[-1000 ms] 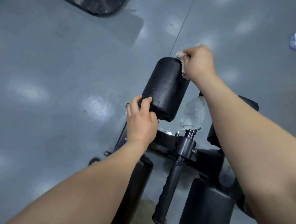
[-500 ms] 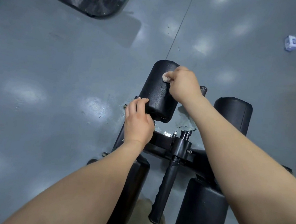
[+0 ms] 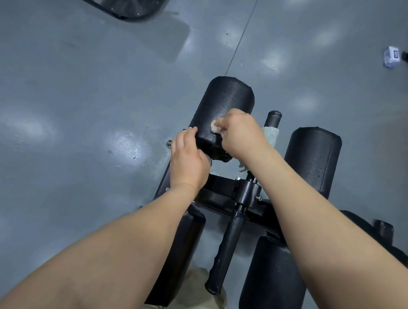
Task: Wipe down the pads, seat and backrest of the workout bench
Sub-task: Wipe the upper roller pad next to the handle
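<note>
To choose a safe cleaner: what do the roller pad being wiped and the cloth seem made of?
The roller pad: probably black vinyl over foam; slight sheen, fine grain. The cloth: likely terry or microfibre; pale, fuzzy pile.

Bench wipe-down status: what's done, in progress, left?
Done: nothing shows as clearly finished. In hand: the right hand presses a cloth on the far-left roller pad, near its close end, while the left hand grips that end to steady it. Left: the far-right pad, near-left pad and near-right pad have no cloth on them; seat and backrest are out of view, so their state is unknown.
</note>
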A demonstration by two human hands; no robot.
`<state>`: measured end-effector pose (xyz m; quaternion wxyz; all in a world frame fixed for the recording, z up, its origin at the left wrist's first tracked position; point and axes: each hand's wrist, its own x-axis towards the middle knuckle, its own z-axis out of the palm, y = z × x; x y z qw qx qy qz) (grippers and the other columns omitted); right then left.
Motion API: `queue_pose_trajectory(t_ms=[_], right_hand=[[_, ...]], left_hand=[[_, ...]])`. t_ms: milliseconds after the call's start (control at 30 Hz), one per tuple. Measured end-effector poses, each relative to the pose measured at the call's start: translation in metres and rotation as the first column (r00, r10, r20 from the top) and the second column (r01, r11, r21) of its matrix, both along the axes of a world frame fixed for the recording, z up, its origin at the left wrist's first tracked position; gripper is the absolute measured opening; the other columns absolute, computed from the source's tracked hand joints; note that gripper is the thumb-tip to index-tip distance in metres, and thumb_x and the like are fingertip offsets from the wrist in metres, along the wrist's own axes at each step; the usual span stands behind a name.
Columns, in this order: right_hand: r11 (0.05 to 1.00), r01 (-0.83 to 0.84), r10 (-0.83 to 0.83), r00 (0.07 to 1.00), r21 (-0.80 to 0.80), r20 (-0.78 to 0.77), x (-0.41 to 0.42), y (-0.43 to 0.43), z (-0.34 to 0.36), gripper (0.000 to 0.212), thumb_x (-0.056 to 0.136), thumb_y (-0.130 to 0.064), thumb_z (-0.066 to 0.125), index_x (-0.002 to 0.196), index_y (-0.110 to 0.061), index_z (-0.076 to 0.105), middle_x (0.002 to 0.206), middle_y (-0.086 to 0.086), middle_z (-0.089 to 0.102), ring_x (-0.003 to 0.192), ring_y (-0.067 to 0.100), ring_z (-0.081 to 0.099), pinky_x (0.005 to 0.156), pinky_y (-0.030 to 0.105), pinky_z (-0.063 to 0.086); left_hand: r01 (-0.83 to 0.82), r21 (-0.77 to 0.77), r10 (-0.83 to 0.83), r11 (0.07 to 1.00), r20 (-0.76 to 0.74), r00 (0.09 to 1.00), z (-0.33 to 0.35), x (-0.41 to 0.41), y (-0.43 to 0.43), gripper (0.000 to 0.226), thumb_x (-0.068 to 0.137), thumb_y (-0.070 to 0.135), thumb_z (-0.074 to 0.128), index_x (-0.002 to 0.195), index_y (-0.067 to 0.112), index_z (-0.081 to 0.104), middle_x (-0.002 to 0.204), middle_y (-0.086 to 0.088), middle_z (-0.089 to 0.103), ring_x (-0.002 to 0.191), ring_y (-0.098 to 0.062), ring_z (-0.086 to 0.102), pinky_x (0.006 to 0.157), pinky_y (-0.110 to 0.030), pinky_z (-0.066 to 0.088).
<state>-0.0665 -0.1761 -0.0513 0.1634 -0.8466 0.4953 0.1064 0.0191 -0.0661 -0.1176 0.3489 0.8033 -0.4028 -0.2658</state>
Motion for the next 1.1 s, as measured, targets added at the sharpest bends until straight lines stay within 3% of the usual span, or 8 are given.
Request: queue_pose_trajectory(t_ms=[167,367,500,600,733,867,967,1100], right_hand=[[0.999,-0.030,0.030,0.999,0.017,0.027,-0.003,0.013,-0.001,0.040,0.089,-0.003,0.055,0.119,-0.023,0.071,0.114,0.006,0.056,0.101,0.029,0.060,0.082,0.035,0.052],[0.997,-0.077,0.077,0.997,0.003,0.010,-0.006,0.021,-0.001,0.038,0.088,-0.003,0.056,0.117,-0.022,0.072,0.109,0.006,0.057,0.098,0.029,0.060,0.071,0.029,0.043],[0.991,-0.129,0.130,0.991,0.024,-0.016,-0.011,0.021,0.011,0.022,0.087,-0.001,0.057,0.086,-0.020,0.069,0.092,0.006,0.051,0.076,0.027,0.058,0.062,0.035,0.048],[0.994,0.000,-0.007,0.998,0.105,0.063,-0.017,0.010,0.020,0.023,0.089,-0.001,0.059,0.091,-0.015,0.077,0.094,0.005,0.058,0.064,0.024,0.061,0.058,0.041,0.057],[0.921,0.324,-0.375,0.889,0.217,0.263,-0.019,-0.015,0.025,0.012,0.096,-0.023,0.062,0.104,-0.022,0.071,0.112,-0.004,0.066,0.100,0.020,0.065,0.081,0.032,0.055],[0.923,0.323,-0.375,0.873,0.208,0.311,-0.009,-0.038,0.030,0.025,0.097,-0.015,0.047,0.121,-0.021,0.047,0.105,0.004,0.062,0.093,0.028,0.061,0.083,0.039,0.051],[0.909,0.332,-0.407,0.840,0.252,0.359,-0.006,-0.057,0.028,0.049,0.094,-0.019,0.048,0.142,-0.028,0.038,0.111,0.008,0.054,0.087,0.019,0.057,0.074,0.028,0.045],[0.831,0.493,-0.556,0.714,0.259,0.425,-0.005,-0.078,0.025,0.016,0.084,-0.019,0.055,0.093,-0.032,0.059,0.114,0.006,0.058,0.095,0.017,0.056,0.066,0.016,0.041]], left_hand=[[-0.009,-0.005,0.009,1.000,-0.012,1.000,-0.002,0.001,0.000,0.059,0.084,-0.005,0.039,0.140,0.007,0.051,0.142,-0.007,0.050,0.133,-0.026,0.039,0.112,-0.027,0.029],[-0.017,-0.015,0.017,1.000,-0.022,1.000,-0.004,0.002,0.000,0.059,0.082,-0.006,0.038,0.139,0.006,0.053,0.140,-0.007,0.052,0.133,-0.026,0.040,0.113,-0.026,0.029],[-0.006,-0.029,0.006,1.000,-0.019,1.000,-0.004,0.002,0.001,0.059,0.082,-0.006,0.038,0.138,0.007,0.054,0.139,-0.004,0.052,0.133,-0.023,0.039,0.114,-0.029,0.032],[-0.007,-0.028,0.007,1.000,-0.015,1.000,-0.003,0.002,0.001,0.059,0.083,-0.007,0.038,0.138,0.008,0.054,0.139,-0.003,0.052,0.133,-0.021,0.039,0.114,-0.025,0.032],[-0.001,-0.023,0.001,1.000,-0.007,1.000,-0.005,0.002,0.000,0.058,0.083,-0.005,0.039,0.138,0.009,0.054,0.138,-0.001,0.052,0.132,-0.021,0.039,0.114,-0.031,0.034],[0.017,-0.014,-0.017,1.000,-0.001,1.000,-0.006,0.002,0.001,0.058,0.084,-0.004,0.041,0.139,0.009,0.052,0.140,-0.001,0.051,0.133,-0.022,0.039,0.114,-0.037,0.036],[0.018,-0.009,-0.018,1.000,0.003,1.000,-0.003,0.002,0.000,0.058,0.083,-0.003,0.042,0.139,0.009,0.052,0.140,-0.002,0.051,0.133,-0.022,0.039,0.115,-0.038,0.035],[0.012,-0.012,-0.012,1.000,0.000,1.000,-0.001,0.002,-0.001,0.058,0.083,-0.004,0.042,0.138,0.007,0.052,0.140,-0.004,0.051,0.135,-0.022,0.039,0.117,-0.037,0.033]])
